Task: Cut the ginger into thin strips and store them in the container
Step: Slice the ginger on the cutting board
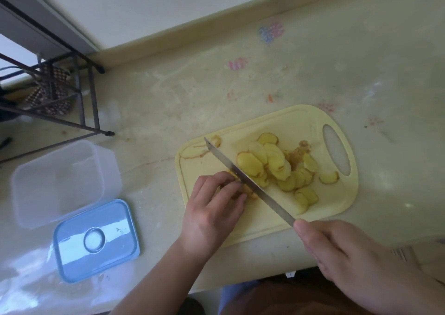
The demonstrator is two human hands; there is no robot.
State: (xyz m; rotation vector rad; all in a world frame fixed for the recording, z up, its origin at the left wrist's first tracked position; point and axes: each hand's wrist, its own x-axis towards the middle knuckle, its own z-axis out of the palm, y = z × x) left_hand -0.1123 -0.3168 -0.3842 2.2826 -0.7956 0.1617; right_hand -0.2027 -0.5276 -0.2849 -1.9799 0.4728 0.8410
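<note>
The board (284, 126) lies on the desk (216, 86) near its front edge, its handle hole toward the right. Bare desk runs from the board back to the rear lip and off to the right. To the left, a clear container (60, 182) sits open near the desk's left edge, with its blue lid (96, 240) lying flat just in front of it, toward the front-left corner. A dark wire rack (60, 93) stands at the back-left corner.

The left hand (214, 211) is curled, fingertips pinching a small piece of ginger (248, 190) against the board's near-left part. The right hand (349, 257) is wrapped round the handle of a knife (245, 182), thumb along the top; the blade slants from front-right to back-left, edge down beside the left fingertips. Ginger slices (277, 165) are heaped at the board's middle, with peel (192, 152) at its back-left corner.

A small mark on the lid is too faint to read.
</note>
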